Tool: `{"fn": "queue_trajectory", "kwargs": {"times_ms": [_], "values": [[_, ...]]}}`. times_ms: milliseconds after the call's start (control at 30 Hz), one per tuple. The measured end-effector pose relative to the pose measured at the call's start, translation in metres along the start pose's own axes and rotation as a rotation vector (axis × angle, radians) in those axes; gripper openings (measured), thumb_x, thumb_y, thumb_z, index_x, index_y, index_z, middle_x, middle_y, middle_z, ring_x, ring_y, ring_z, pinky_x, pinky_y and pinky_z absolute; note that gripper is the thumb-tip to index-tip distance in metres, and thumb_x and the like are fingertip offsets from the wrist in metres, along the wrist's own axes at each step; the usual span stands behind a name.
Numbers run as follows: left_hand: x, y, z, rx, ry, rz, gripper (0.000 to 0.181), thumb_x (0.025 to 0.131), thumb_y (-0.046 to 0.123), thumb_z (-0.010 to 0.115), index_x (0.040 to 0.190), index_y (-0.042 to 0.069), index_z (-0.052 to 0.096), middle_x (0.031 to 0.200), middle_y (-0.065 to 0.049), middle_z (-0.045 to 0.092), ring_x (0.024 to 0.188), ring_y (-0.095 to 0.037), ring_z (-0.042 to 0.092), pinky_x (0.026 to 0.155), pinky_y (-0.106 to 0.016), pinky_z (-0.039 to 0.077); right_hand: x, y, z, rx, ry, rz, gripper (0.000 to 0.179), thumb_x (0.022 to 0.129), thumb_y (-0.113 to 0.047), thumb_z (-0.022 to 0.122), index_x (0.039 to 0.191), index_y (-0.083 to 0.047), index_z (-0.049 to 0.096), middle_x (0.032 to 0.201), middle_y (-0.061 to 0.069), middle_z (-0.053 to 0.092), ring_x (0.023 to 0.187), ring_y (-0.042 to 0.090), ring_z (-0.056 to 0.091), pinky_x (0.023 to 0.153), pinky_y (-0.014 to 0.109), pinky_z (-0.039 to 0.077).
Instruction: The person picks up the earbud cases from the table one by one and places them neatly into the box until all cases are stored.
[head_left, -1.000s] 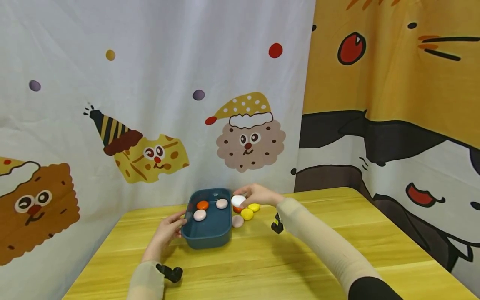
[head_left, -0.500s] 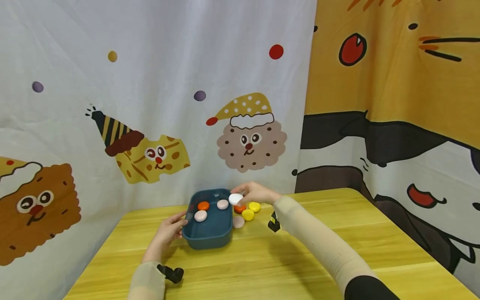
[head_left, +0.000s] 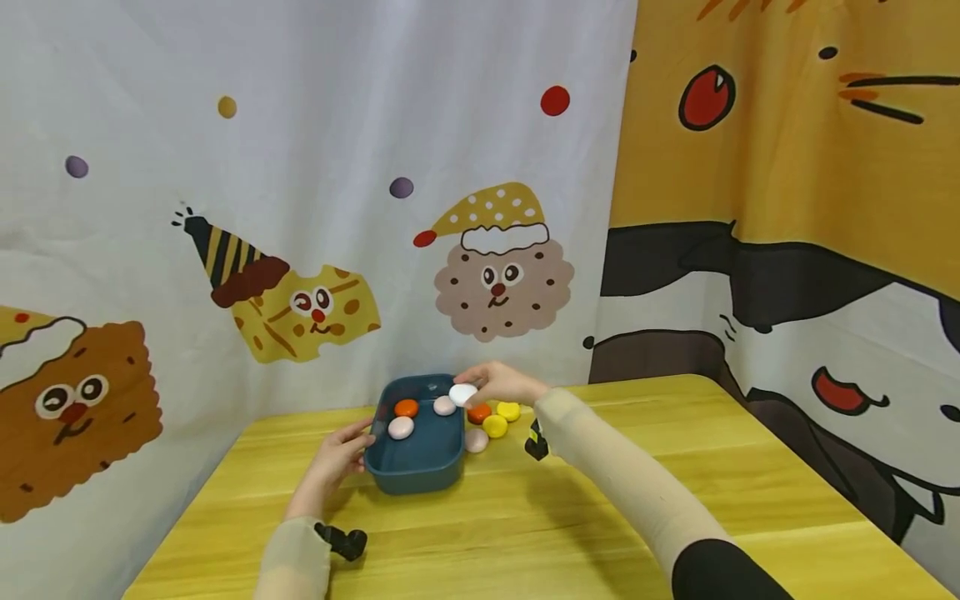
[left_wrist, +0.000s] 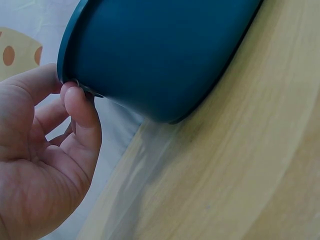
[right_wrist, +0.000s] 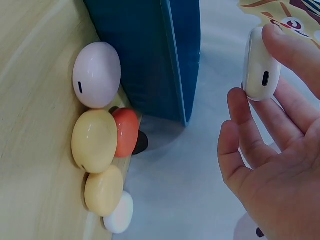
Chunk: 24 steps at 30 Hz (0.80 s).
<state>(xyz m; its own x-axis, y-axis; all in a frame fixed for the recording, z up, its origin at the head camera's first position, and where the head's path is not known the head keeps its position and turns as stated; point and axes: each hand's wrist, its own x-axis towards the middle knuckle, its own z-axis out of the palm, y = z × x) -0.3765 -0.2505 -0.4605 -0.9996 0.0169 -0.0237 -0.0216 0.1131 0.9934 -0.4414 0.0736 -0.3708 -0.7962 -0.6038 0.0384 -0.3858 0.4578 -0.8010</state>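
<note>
My right hand (head_left: 504, 383) pinches a rounded white case with a small dark slot (right_wrist: 261, 65) between thumb and fingers. It holds the case above the right rim of a dark blue rectangular box (head_left: 420, 482). At the left wall, my left hand (head_left: 333, 460) grips the box's rim between thumb and fingers, as the left wrist view (left_wrist: 55, 150) shows close up. Inside the box lie an orange rounded case (head_left: 406, 408) and two pale pink ones, one nearer (head_left: 401, 427) and one at the back (head_left: 444, 406), partly beside the white case.
Right of the box, on the wooden table (head_left: 600, 500), sit a pale pink case (head_left: 476, 441), an orange one (head_left: 478, 412) and two yellow ones (head_left: 495, 427). Another white case (right_wrist: 119, 214) shows in the right wrist view. A printed curtain (head_left: 315, 125) hangs behind.
My right hand has lifted the white case off the group and carried it left, over the box's right rim. The orange case beneath it is now uncovered. My left hand stays on the box.
</note>
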Motion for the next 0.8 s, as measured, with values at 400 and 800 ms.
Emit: {"fn": "queue_trajectory", "kwargs": {"times_ms": [400, 800], "values": [[0.001, 0.002, 0.001, -0.014, 0.021, 0.007, 0.051, 0.095, 0.007, 0.059, 0.143, -0.001, 0.046, 0.095, -0.013, 0.054, 0.054, -0.012, 0.047, 0.051, -0.024, 0.046, 0.019, -0.006, 0.006, 0.006, -0.01, -0.036, 0.05, 0.083, -0.017, 0.077, 0.13, -0.012, 0.063, 0.125, 0.001, 0.062, 0.103, 0.016, 0.06, 0.086, 0.033, 0.051], [0.0, 0.002, 0.002, -0.025, 0.021, 0.01, 0.049, 0.094, 0.005, 0.058, 0.142, -0.003, 0.046, 0.094, -0.011, 0.055, 0.054, -0.012, 0.047, 0.05, -0.023, 0.046, 0.037, -0.005, 0.015, 0.002, -0.014, -0.021, 0.05, 0.082, -0.016, 0.078, 0.13, -0.011, 0.063, 0.128, 0.004, 0.061, 0.111, 0.018, 0.059, 0.089, 0.031, 0.05]]}}
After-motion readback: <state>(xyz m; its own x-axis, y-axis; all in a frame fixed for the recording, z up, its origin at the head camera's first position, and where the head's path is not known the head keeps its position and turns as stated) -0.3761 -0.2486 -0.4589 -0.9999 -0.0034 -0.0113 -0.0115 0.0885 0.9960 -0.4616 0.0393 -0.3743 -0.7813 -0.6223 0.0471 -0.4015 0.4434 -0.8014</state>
